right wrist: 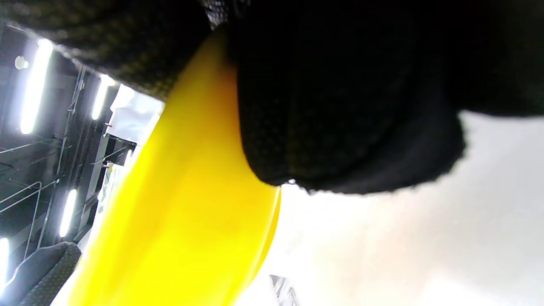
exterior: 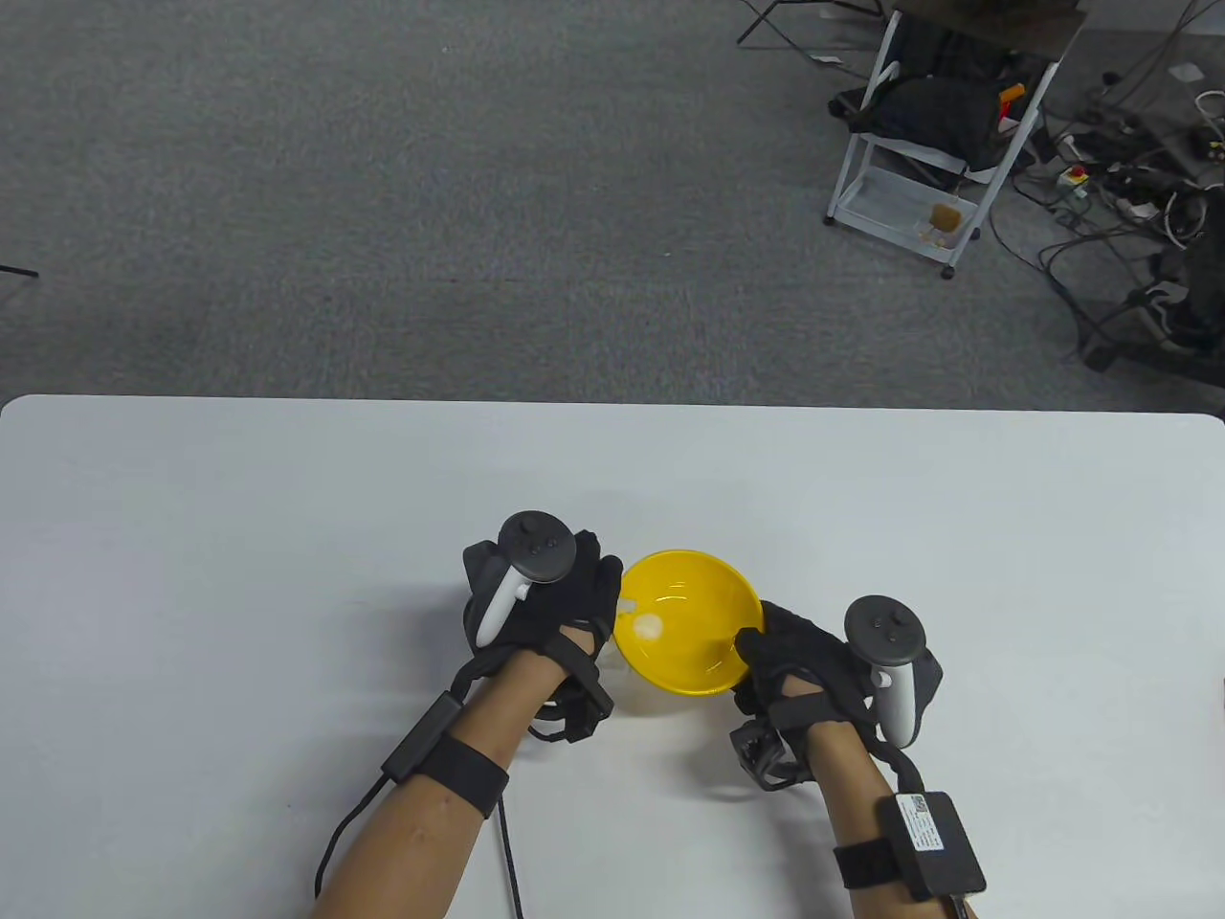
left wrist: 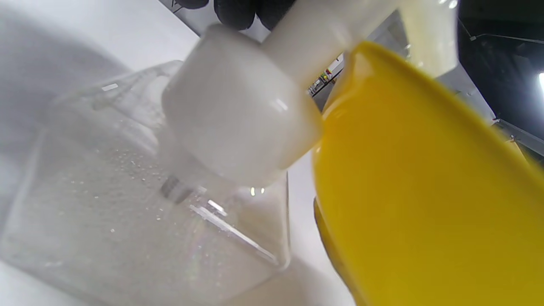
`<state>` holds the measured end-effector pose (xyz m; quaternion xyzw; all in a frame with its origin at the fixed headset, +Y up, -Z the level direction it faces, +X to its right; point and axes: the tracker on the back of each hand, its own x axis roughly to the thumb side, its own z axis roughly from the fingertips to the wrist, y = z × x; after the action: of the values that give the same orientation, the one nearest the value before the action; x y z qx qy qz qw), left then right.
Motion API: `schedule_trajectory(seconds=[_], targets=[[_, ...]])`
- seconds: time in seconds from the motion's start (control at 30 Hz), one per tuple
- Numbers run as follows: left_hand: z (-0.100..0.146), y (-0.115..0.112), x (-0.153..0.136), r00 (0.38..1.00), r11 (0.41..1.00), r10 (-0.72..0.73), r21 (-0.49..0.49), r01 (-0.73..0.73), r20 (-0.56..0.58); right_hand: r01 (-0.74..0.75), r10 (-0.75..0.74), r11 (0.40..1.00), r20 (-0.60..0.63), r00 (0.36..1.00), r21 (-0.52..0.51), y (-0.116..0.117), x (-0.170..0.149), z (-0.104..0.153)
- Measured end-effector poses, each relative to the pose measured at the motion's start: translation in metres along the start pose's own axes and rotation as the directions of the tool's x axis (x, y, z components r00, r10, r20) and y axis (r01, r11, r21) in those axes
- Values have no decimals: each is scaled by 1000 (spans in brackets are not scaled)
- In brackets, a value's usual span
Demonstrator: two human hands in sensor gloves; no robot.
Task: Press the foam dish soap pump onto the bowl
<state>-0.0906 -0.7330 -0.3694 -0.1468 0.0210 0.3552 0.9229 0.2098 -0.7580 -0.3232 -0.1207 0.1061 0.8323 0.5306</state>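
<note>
Yellow bowl [exterior: 687, 622], tilted in my right hand [exterior: 799, 665], met the pump spout [left wrist: 314, 40]; my left hand [exterior: 536, 598] fingers covered the pump head.

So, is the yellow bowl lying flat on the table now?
No, the right hand holds the yellow bowl by its rim, tilted toward the pump nozzle.

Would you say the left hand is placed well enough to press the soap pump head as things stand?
Probably yes: the left hand sits over the soap bottle, fingertips right by the white pump head, nothing between. The spout reaches over the yellow bowl, which the right hand holds tilted.
</note>
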Motion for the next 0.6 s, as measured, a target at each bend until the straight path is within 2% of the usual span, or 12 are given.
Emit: schedule_trajectory(seconds=[0.07,0.13,0.6], targets=[[-1,-1,-2,999,999,39,-5,-39,7,5,-5,1000,0,1000,2,0,0,0],[-1,-2,-1,1000,1000,18,-24,-18,4,3,-3,1000,0,1000,2,1,0,1],[-2,-10,-5,1000,999,-5,36,4,17,19,-20,1000,3,1000,15,1,-1,-1]])
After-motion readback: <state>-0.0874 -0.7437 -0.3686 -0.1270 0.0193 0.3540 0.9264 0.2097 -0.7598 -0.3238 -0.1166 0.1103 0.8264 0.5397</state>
